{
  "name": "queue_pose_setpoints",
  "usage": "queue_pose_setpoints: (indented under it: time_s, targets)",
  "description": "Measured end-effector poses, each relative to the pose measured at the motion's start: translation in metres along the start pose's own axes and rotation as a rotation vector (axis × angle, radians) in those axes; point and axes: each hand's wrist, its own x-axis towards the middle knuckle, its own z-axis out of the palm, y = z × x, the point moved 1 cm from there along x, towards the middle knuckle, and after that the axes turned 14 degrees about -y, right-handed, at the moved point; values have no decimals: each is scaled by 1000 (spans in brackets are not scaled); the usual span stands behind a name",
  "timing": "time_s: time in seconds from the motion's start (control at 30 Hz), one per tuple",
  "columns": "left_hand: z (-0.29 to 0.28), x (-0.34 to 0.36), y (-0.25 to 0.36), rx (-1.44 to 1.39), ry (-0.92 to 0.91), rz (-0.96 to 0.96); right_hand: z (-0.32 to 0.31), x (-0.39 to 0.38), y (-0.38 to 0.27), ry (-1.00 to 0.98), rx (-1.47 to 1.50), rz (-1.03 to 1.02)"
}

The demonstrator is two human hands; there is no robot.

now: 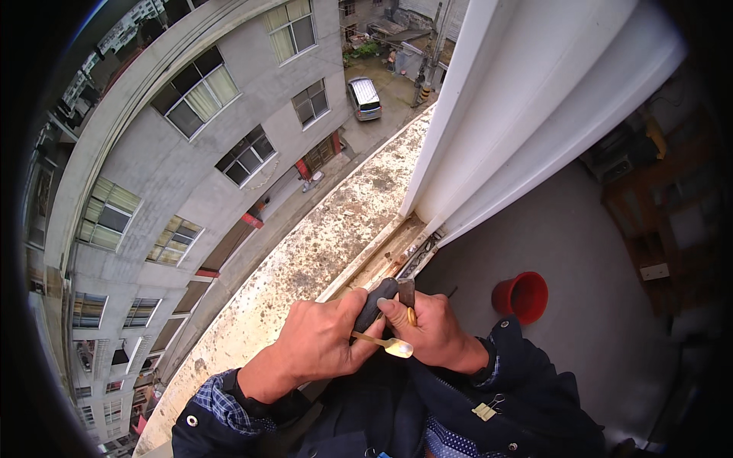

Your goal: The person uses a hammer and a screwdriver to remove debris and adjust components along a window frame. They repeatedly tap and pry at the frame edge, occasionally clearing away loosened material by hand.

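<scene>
My left hand (317,336) is closed around a black, rounded, oblong thing (376,304). A small pale-yellow spoon (398,348) also sticks out from its fingers, its bowl toward my right hand. My right hand (435,330) is closed, thumb on top, on a short dark-brown flat-ended tool (406,293) with a yellow piece (411,316) by the thumb. The rest of the tool is hidden in the fist. Both hands nearly touch, held in front of my jacket just above the window track (382,263). Whether the tool touches the black thing, I cannot tell.
A stained outer ledge (328,229) runs along the left, with a street and a grey building (229,114) far below and beyond. White window frames (519,99) rise ahead on the right. A red bucket (521,296) stands on the grey floor; wooden furniture (641,237) is farther right.
</scene>
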Motion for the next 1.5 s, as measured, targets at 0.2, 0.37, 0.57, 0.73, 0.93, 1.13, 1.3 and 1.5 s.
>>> queue_pose_setpoints:
  time_s: [0.2,0.37,0.57,0.73,0.93,1.13,1.3,1.5]
  targets:
    - [-20,14,-18,-101,1,113,6,9,-2,38,17,47]
    - [-4,5,-5,4,-68,-33,4,2,-2,38,48,30]
    - [15,-7,29,94,75,-65,-1,-15,1,-3,43,81]
    - [19,-6,35,150,38,-111,-4,-18,2,54,36,-14]
    - [19,-23,33,129,82,-82,4,-19,-2,-92,420,158]
    - [29,-37,54,159,39,-101,8,-31,-8,-117,757,241]
    - [23,-41,62,89,-63,-27,4,-34,-6,-133,742,234]
    - [8,-68,57,-152,-299,-132,-14,-40,-6,-223,455,189]
